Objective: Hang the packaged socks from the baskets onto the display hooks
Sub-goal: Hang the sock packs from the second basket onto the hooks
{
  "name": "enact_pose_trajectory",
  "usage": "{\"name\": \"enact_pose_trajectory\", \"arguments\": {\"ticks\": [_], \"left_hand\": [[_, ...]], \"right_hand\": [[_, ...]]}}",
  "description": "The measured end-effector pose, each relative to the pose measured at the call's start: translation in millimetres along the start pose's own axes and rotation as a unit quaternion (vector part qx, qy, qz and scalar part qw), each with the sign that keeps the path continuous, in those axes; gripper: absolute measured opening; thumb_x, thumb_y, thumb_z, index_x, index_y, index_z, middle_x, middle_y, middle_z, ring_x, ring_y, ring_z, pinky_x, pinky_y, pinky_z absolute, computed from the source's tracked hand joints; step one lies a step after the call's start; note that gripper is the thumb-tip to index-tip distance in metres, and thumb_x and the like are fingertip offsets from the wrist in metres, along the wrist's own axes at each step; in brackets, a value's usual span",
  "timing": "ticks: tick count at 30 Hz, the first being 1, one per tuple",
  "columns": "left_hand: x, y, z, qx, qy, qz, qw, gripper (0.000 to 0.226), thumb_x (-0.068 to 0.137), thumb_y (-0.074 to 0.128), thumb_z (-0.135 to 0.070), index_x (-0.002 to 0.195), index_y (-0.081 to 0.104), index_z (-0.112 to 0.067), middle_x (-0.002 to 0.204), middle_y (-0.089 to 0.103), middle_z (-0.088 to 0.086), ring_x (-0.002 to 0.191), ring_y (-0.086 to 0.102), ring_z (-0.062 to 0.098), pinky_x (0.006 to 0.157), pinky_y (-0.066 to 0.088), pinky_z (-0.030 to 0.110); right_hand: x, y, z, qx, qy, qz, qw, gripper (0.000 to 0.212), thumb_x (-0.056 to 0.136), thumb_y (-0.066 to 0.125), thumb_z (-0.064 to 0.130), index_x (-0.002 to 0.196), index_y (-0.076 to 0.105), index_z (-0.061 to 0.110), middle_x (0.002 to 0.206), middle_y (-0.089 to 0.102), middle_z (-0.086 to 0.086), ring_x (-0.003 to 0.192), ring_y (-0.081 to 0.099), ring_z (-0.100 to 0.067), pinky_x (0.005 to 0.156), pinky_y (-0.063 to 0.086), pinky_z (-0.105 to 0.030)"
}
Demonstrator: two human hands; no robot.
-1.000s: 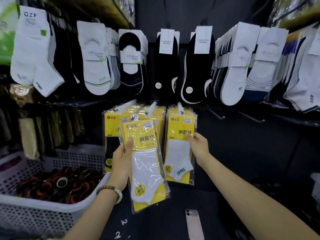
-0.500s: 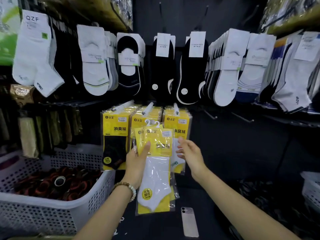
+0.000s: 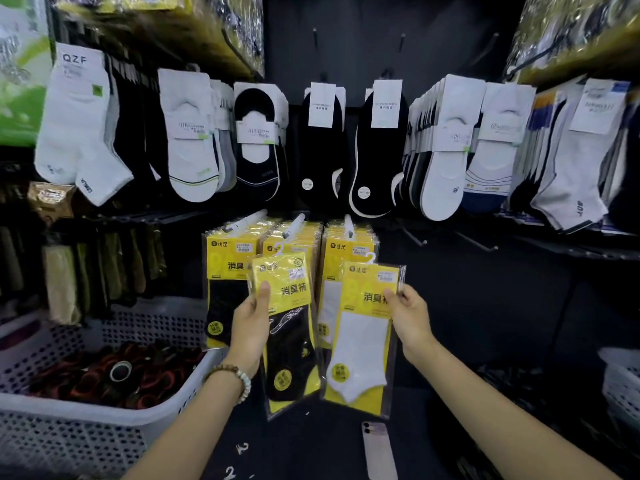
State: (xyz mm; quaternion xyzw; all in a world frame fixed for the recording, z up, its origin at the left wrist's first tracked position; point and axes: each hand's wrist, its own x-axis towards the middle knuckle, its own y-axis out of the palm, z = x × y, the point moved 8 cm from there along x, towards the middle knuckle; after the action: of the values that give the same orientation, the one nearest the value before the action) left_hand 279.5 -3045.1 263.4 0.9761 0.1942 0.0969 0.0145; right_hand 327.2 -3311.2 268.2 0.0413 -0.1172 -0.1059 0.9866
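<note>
My left hand (image 3: 250,325) grips a yellow pack holding black socks (image 3: 289,334) by its left edge. My right hand (image 3: 408,317) grips a yellow pack holding white socks (image 3: 363,337) by its right edge. Both packs are upright with small white hangers on top, held just in front of and below three display hooks (image 3: 294,225) loaded with matching yellow packs (image 3: 228,258). The held packs sit side by side, apart from the hooks.
A white perforated basket (image 3: 104,424) with dark red-and-black items stands at lower left. A second basket (image 3: 623,386) shows at the right edge. A phone (image 3: 379,448) lies on the dark floor below. Rows of hanging socks (image 3: 322,147) fill the wall; bare hooks (image 3: 478,240) stick out right.
The stack in my left hand has split: my right hand has taken the white-sock pack and drawn it rightward, leaving the black-sock pack in my left hand.
</note>
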Motion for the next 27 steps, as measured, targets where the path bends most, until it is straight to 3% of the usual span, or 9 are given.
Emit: {"name": "enact_pose_trajectory", "arguments": {"ticks": [5,8,11,13,15,18,22,24,27], "left_hand": [[12.5,-19.2,0.7,0.007,-0.002,-0.024,1.000,0.032,0.095,0.040,-0.048,0.068,0.031,-0.034,0.068,0.027,-0.018,0.057,0.030,-0.005,0.091,0.029,0.021],[18.7,-24.7,3.0,0.005,0.011,-0.029,0.999,0.030,0.094,0.040,-0.051,0.070,0.033,-0.035,0.070,0.031,-0.019,0.058,0.034,-0.007,0.089,0.029,0.023],[24.5,-26.9,9.7,-0.005,0.019,-0.025,1.000,0.035,0.093,0.039,-0.052,0.104,0.060,-0.026,0.109,0.052,-0.017,0.099,0.049,0.001,0.092,0.028,0.026],[25.1,-26.2,11.1,0.001,0.015,-0.025,1.000,0.055,0.094,0.038,-0.052,0.135,0.048,-0.016,0.129,0.049,-0.013,0.123,0.044,0.008,0.100,0.026,0.028],[26.8,-23.6,11.9,0.003,0.013,-0.023,1.000,0.059,0.094,0.038,-0.052,0.141,0.041,-0.016,0.126,0.055,-0.009,0.120,0.048,0.009,0.102,0.026,0.029],[26.4,-17.5,13.2,-0.005,0.004,-0.020,1.000,0.059,0.094,0.039,-0.051,0.142,0.039,-0.016,0.146,0.042,-0.002,0.134,0.037,0.015,0.104,0.026,0.030],[22.6,-7.2,12.5,-0.011,0.001,-0.014,1.000,0.059,0.094,0.040,-0.052,0.140,0.042,-0.016,0.142,0.045,-0.003,0.123,0.042,0.010,0.101,0.028,0.029],[20.9,1.2,12.4,-0.009,0.004,-0.007,1.000,0.059,0.094,0.040,-0.052,0.139,0.043,-0.016,0.126,0.054,-0.008,0.103,0.044,0.000,0.092,0.029,0.022],[17.2,19.9,13.0,-0.007,0.000,0.013,1.000,0.054,0.095,0.039,-0.050,0.137,0.045,-0.018,0.117,0.053,-0.015,0.104,0.040,0.000,0.092,0.028,0.022]], "right_hand": [[30.4,14.7,31.9,-0.031,-0.069,0.011,0.997,0.010,0.097,0.051,0.012,0.096,0.060,0.015,0.088,0.069,0.001,0.077,0.066,-0.007,0.063,0.053,-0.019],[42.8,33.4,33.5,-0.065,-0.073,0.030,0.995,0.014,0.096,0.051,0.011,0.088,0.059,0.018,0.091,0.069,-0.009,0.082,0.067,-0.020,0.076,0.054,-0.038],[55.4,42.0,22.9,-0.089,-0.053,0.024,0.994,0.011,0.096,0.050,0.011,0.092,0.060,0.009,0.102,0.067,-0.023,0.088,0.066,-0.035,0.081,0.053,-0.046],[63.0,43.4,13.8,-0.090,-0.039,0.014,0.995,0.011,0.096,0.052,0.013,0.097,0.062,0.007,0.104,0.067,-0.021,0.091,0.066,-0.031,0.083,0.053,-0.044],[67.8,39.2,2.9,-0.085,-0.020,-0.016,0.996,0.010,0.093,0.059,0.018,0.096,0.063,0.009,0.102,0.069,-0.013,0.090,0.066,-0.025,0.080,0.055,-0.038],[67.0,19.4,-20.8,-0.091,0.043,-0.099,0.990,0.022,0.083,0.073,0.026,0.089,0.060,0.009,0.093,0.067,-0.009,0.082,0.062,-0.021,0.075,0.053,-0.033],[49.7,-3.7,-41.2,-0.104,0.079,-0.140,0.982,0.025,0.083,0.072,0.027,0.092,0.056,0.010,0.101,0.064,-0.013,0.093,0.063,-0.029,0.084,0.054,-0.041],[40.4,-3.6,-39.0,-0.078,0.050,-0.115,0.989,0.024,0.085,0.070,0.029,0.092,0.055,0.010,0.100,0.063,-0.012,0.095,0.063,-0.028,0.087,0.054,-0.043],[23.6,11.7,-23.5,-0.055,0.017,-0.034,0.998,0.023,0.089,0.062,0.035,0.096,0.058,0.013,0.097,0.064,-0.008,0.084,0.063,-0.018,0.078,0.056,-0.033]]}}
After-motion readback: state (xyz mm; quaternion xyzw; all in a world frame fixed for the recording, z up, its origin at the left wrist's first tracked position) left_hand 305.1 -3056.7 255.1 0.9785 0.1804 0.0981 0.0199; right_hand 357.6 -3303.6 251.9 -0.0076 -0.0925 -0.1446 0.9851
